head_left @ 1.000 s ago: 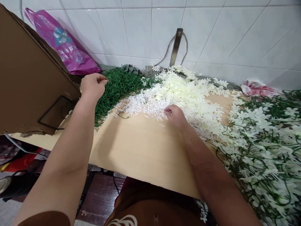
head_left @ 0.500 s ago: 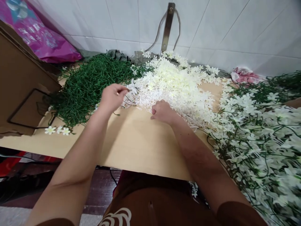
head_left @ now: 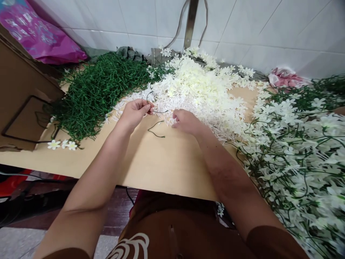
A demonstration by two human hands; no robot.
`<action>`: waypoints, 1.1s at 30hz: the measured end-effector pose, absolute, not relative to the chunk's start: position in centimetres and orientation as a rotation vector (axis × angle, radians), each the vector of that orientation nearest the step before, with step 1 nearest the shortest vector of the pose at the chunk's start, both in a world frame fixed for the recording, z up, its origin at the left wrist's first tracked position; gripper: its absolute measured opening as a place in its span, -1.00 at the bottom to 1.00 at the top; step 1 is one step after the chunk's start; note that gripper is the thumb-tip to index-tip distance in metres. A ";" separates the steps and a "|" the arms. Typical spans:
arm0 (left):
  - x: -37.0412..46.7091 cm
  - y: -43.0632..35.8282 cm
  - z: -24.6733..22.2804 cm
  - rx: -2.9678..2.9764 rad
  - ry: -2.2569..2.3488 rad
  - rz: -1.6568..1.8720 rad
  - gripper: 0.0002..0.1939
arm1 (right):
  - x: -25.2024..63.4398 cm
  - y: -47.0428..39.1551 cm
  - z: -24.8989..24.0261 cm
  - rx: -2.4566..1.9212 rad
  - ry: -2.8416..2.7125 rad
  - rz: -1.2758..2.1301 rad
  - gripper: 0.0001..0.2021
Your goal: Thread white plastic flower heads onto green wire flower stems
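Note:
My left hand (head_left: pixel 134 113) is closed in a pinch on a thin dark green artificial flower stem (head_left: pixel 162 112). One end of that stem curves up behind the fingers, and the other reaches toward my right hand (head_left: pixel 186 121). The right fingers are curled together at the near edge of a heap of white artificial flowers (head_left: pixel 199 84); whatever they pinch is hidden. Another green stem (head_left: pixel 155 134) lies loose on the tabletop between the hands. A large pile of green stems (head_left: pixel 99 90) sits left of the flowers.
Assembled white flowers on stems (head_left: pixel 304 165) crowd the right side. A cardboard box (head_left: pixel 21 90) with a bent black wire stands at left, near a few single blossoms (head_left: pixel 64 144). Along the tiled wall are a purple bag (head_left: pixel 48 39) and a crumpled pink-white bag (head_left: pixel 285 78).
My left hand has moved right, closer to the right hand, with the stem now stretching between them. A loose stem shows on the table. The view has tilted slightly down.

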State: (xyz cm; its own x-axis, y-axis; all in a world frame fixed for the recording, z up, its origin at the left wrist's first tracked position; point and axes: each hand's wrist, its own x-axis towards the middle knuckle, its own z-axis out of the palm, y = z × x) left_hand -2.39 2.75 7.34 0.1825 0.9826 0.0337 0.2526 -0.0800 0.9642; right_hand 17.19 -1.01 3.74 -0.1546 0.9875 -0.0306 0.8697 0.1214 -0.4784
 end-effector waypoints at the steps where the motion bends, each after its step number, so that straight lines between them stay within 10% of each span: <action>1: -2.3 2.7 7.3 1.502 1.221 0.996 -0.86 | 17.2 -1.0 3.6 -1.826 -2.111 0.564 -0.85; 21: -1.9 1.2 4.8 1.329 1.007 0.825 -0.96 | 14.4 -1.1 2.2 -1.831 -2.195 0.396 -0.88; 33: -0.4 -0.8 3.1 1.933 0.688 0.301 -0.68 | 21.7 -0.6 6.0 -1.529 -1.589 0.619 -0.90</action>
State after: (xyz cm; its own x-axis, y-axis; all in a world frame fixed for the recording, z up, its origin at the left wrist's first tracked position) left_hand -0.36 -0.82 3.14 0.8057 0.5855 -0.0900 0.3307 -0.3186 0.8883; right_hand 21.71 -0.57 5.98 0.0808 0.9715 0.2227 0.5650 0.1394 -0.8132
